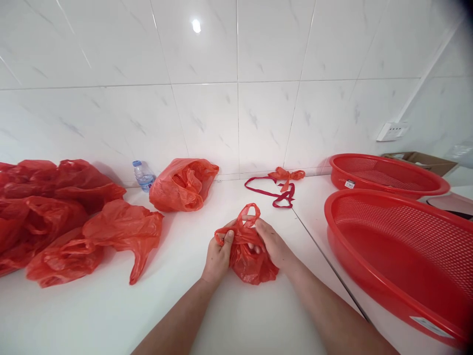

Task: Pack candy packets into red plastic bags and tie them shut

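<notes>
Between my two hands is a crumpled red plastic bag [253,266], just over the white table in the middle of the view. My left hand [219,251] grips its left side, thumb on top of the plastic. On the other side my right hand [271,241] is closed round the bag, some fingertips showing through the folds. One looped handle of the bag stands up above the hands. What the bag holds, if anything, cannot be seen.
Several red plastic bags [121,224] are heaped at the left. Along the wall stand a water bottle [143,176], a bulging red bag [183,185] and a dark red strap [258,178] beside a knotted bag [286,175]. Two red plastic baskets [369,261] and a cardboard box [428,160] occupy the right.
</notes>
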Tool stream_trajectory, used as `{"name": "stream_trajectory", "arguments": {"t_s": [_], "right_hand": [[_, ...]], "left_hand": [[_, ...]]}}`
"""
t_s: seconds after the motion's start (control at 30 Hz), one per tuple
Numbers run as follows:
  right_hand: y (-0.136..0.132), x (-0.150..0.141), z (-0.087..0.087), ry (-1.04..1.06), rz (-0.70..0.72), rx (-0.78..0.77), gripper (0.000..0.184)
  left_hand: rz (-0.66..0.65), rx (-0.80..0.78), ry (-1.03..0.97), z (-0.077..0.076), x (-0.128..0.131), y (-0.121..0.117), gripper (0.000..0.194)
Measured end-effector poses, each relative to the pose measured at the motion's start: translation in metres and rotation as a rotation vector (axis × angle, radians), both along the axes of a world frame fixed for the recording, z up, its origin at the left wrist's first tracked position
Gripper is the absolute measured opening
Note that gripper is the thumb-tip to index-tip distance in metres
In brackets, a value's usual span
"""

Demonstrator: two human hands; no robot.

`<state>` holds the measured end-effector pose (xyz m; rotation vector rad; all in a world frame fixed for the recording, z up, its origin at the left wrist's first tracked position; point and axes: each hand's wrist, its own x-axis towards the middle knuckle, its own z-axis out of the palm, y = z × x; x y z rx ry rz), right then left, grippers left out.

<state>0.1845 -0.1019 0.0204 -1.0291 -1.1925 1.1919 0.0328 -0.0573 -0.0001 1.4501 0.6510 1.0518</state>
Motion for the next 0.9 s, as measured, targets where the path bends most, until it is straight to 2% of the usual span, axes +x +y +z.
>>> {"name": "stream_trajectory", "arguments": {"t_s": [0.07,0.13,0.23,0.33,0.4,0.5,0.57,0.7,0.8,0.9], "right_hand": [[0.001,0.005,-0.001,0.042,0.021,0.010,0.054],[0.004,0.008,-0.003,0.025,0.041,0.019,0.055],[0.007,0.010,-0.005,-0.048,0.073,0.023,0.036],[0.007,0.009,-0.003,-0.026,0.107,-0.004,0.019],[0.006,0.008,-0.001,-0.043,0.092,-0.016,0.027],[0.005,0.006,0.000,-0.210,-0.049,-0.027,0.035],[0.006,0.006,-0.002,-0.315,-0.154,-0.034,0.030],[0.010,0.008,-0.010,-0.409,-0.273,-0.055,0.002],[0.011,0.013,-0.014,-0.413,-0.324,-0.060,0.007],[0.011,0.016,-0.011,-0.366,-0.314,-0.035,0.009]], "left_hand": [[-0.010,-0.002,-0.002,0.000,0.000,0.001,0.044],[-0.020,0.004,-0.003,-0.001,0.000,0.002,0.043],[-0.004,0.011,0.006,-0.001,0.000,0.002,0.043],[0.029,0.004,0.021,-0.002,-0.001,0.001,0.043],[0.049,0.001,0.022,-0.003,-0.001,0.000,0.044],[0.094,0.035,0.033,-0.004,-0.001,0.000,0.041],[0.132,0.109,0.068,-0.005,-0.002,-0.001,0.035],[0.182,0.400,0.166,-0.008,-0.002,-0.002,0.028],[0.153,0.616,0.217,-0.011,-0.002,-0.002,0.035],[0.151,0.736,0.269,-0.014,-0.002,-0.001,0.045]]}}
